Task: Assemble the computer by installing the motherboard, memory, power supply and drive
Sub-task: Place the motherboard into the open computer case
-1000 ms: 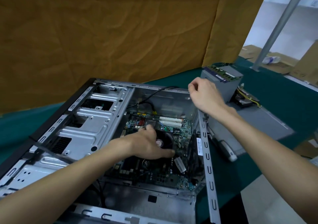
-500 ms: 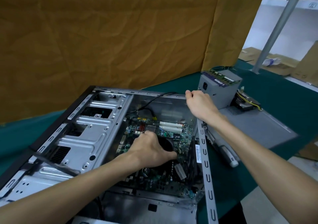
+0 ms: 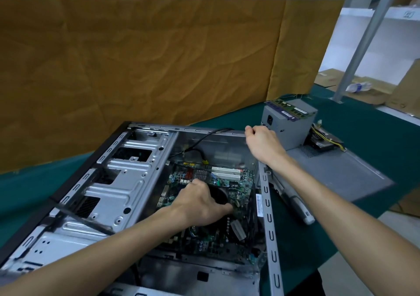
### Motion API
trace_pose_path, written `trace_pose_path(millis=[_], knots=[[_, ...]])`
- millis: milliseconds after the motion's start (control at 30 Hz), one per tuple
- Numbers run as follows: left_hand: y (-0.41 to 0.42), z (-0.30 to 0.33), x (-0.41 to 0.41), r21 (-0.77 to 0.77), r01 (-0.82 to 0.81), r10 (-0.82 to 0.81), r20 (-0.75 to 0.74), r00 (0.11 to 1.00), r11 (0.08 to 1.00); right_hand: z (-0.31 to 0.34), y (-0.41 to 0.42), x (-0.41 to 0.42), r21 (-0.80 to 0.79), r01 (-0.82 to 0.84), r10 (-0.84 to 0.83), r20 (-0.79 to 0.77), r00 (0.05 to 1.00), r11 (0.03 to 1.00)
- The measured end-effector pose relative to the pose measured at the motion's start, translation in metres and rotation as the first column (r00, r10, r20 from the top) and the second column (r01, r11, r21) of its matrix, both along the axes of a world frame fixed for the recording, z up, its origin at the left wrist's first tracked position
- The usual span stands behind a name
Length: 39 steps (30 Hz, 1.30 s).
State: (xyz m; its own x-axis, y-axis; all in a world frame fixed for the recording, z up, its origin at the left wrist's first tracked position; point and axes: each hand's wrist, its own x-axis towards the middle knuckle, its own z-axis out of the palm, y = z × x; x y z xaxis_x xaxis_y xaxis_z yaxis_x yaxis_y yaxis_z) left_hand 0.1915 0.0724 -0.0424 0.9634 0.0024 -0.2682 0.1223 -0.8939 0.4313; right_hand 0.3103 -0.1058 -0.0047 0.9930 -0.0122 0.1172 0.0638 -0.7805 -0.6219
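1. The motherboard (image 3: 218, 182) lies inside the open case (image 3: 127, 182), toward its right side; I judge this to be the seating step, the board in place but not yet fixed.
2. My left hand (image 3: 202, 202) is down on the middle of the board, fingers curled over the black cooler (image 3: 219, 196); it seems to grip and steady it, though the fingertips are hidden.
3. My right hand (image 3: 261, 141) is at the case's far right corner, fingers clenched over the top rim; whether it pinches anything small I cannot tell.
4. Next, I think, the board must be nudged until its holes and rear ports line up, then screwed down. That calls for freeing one hand to take the screwdriver (image 3: 297, 207) lying on the worktop (image 3: 341, 234) just right of the case.
5. Count: one case, one motherboard with two white slots (image 3: 226, 173), and one power supply (image 3: 288, 125) standing outside the case on the side panel (image 3: 341, 170). I see two memory sticks (image 3: 289, 109) on top of it, and one drive (image 3: 325, 143) with cables beside it. Those three kinds of parts are still to install.
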Motion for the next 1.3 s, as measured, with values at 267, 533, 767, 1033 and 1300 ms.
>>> trace_pose_path(millis=[267,533,767,1033,1300], knots=[[0.008,0.004,-0.002,0.021,0.095,-0.09,-0.176,0.98,0.995,-0.001,-0.007,-0.003,0.044,-0.014,0.014,-0.021,1.0,0.999],[0.007,0.0,-0.004,0.058,0.093,-0.093,0.002,0.996,0.994,-0.002,-0.007,-0.001,0.089,-0.004,0.008,-0.04,0.999,0.996],[0.005,0.002,-0.002,0.097,0.097,-0.1,0.019,0.995,0.991,-0.003,0.0,0.005,0.028,0.026,-0.025,-0.039,0.999,0.999],[0.007,0.009,-0.011,0.094,0.136,-0.127,-0.099,0.987,0.986,-0.001,-0.013,-0.016,0.271,0.108,-0.078,-0.117,0.99,0.956],[-0.004,0.01,-0.01,0.128,-0.011,0.039,-0.217,0.975,0.992,-0.047,-0.062,-0.114,0.605,0.365,0.098,-0.595,0.798,0.708]])
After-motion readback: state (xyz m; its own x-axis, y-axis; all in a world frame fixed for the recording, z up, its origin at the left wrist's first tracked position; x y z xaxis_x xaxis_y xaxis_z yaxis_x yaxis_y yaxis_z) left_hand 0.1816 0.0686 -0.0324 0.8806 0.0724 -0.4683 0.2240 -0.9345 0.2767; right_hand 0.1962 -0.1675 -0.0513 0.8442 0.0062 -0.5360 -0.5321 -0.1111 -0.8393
